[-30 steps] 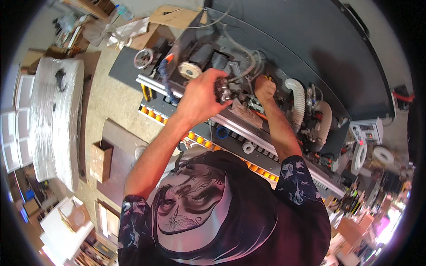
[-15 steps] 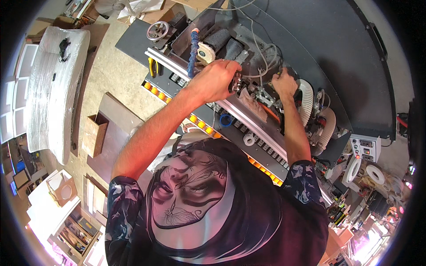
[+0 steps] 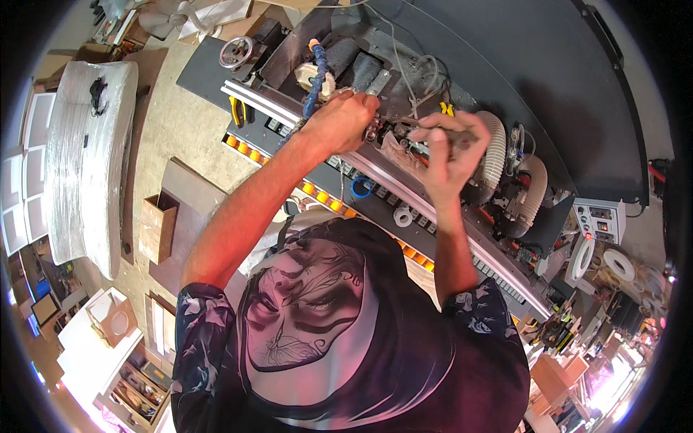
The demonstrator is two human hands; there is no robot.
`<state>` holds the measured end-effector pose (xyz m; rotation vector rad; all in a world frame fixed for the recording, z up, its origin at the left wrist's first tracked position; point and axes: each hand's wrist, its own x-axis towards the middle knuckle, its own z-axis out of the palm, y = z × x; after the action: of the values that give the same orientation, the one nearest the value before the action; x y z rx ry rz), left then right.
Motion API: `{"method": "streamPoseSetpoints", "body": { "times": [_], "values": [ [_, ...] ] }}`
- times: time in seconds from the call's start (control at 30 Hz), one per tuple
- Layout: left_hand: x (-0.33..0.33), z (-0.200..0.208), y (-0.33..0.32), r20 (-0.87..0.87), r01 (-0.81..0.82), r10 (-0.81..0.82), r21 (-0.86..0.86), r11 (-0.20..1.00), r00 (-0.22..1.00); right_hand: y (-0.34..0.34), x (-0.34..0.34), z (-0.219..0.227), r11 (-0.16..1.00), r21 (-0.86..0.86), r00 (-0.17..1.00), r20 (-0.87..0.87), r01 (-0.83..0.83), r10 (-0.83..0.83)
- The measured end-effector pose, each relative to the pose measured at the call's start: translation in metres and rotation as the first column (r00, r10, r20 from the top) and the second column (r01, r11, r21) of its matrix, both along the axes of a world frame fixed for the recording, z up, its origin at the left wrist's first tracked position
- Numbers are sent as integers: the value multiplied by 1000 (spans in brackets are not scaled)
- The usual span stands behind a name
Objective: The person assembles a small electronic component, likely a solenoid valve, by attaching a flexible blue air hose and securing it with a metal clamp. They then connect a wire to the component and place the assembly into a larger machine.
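machine (image 3: 505, 79), open to its workings, lies below on my remote view. left hand (image 3: 341, 121) is closed around a dark metal block (image 3: 373, 130), which shows past the fingers just behind the silver rail (image 3: 263, 102). right hand (image 3: 455, 150), blurred, hangs above the machine with its grip open, fingers loosely spread, just beside a ribbed white hose (image 3: 497, 154). a blue segmented hose (image 3: 317, 79) stands near the left hand.

Worn on the person's head, left of its twin, the wide fisheye camera looks steeply down and forward, the shirt (image 3: 310, 317) filling the near side, left hand (image 3: 341, 121) and right hand (image 3: 456, 150) at mid-range, the machine (image 3: 386, 178) reaching to the far side.
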<state>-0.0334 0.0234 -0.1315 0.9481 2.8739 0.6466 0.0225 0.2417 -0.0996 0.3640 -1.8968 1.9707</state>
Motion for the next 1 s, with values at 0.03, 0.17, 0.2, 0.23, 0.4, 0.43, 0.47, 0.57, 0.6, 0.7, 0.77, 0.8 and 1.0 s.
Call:
{"method": "streamPoseSetpoints", "body": {
  "times": [0.03,0.17,0.2,0.23,0.4,0.43,0.47,0.57,0.6,0.7,0.77,0.8,1.0],
  "values": [
    [-2,0,1,32,14,-13,-34,999,999,-4,4,-9,998,60,998,-54,-11,15],
    [-6,-4,4,106,31,-19,-112,993,994,-8,15,-30,956,289,977,-187,-42,99],
    [-6,-5,5,113,34,-21,-114,993,993,-13,14,-38,973,227,966,-236,-47,102],
    [-5,-6,5,108,31,-19,-109,994,994,-13,18,-44,960,274,977,-180,-60,113],
    [-2,-10,4,119,10,4,-121,993,993,-11,31,-56,864,476,970,-84,-162,228],
    [-2,-10,4,129,13,3,-121,993,992,-12,30,-55,856,494,968,-102,-151,229],
    [-2,-10,4,139,15,2,-120,993,990,-12,31,-52,843,518,971,-89,-145,221],
    [0,-14,3,141,26,-10,-113,993,990,-14,35,-48,811,572,974,-88,-123,210],
    [0,-15,3,135,32,-17,-109,993,991,-15,35,-50,806,581,970,-111,-112,215],
    [-1,-15,3,160,22,-4,-113,993,987,-19,33,-49,808,584,957,-182,-81,228],
    [-1,-14,3,167,17,5,-129,992,986,-21,33,-48,824,562,960,-185,-74,212],
    [-1,-14,3,168,14,10,-137,991,986,-21,33,-48,837,542,967,-168,-74,194],
    [1,-17,3,168,3,11,-88,996,986,-19,36,-44,869,482,983,-75,-112,168]
  ]
}}
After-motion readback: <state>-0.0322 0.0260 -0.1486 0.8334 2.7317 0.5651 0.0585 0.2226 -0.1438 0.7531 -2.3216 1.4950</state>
